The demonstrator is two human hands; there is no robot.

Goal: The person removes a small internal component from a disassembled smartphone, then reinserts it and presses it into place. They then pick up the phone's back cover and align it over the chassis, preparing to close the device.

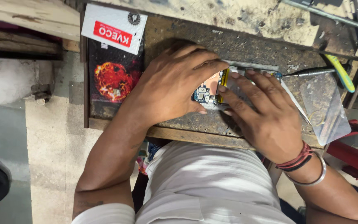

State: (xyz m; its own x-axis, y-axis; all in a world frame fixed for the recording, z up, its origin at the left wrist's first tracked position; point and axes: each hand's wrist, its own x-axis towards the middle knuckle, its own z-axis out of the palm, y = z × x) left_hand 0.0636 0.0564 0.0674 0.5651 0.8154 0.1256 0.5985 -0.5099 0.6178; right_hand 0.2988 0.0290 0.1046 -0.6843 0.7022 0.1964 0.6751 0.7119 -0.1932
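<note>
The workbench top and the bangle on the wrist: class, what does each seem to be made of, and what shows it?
Workbench top: likely wood, worn and stained; its front edge looks like a pale plank. Bangle: probably metal, polished; it is silvery and catches light.

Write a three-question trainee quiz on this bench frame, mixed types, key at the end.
1. True or false: both hands rest on the opened phone.
2. The screwdriver lies: A) under the left hand B) beyond the right hand, tip toward the phone C) on the floor.
3. What lies at the bench's left end, by the left hand?

Key: 1 true. 2 B. 3 A dark packet with a fiery picture, a white card across its top.
</note>
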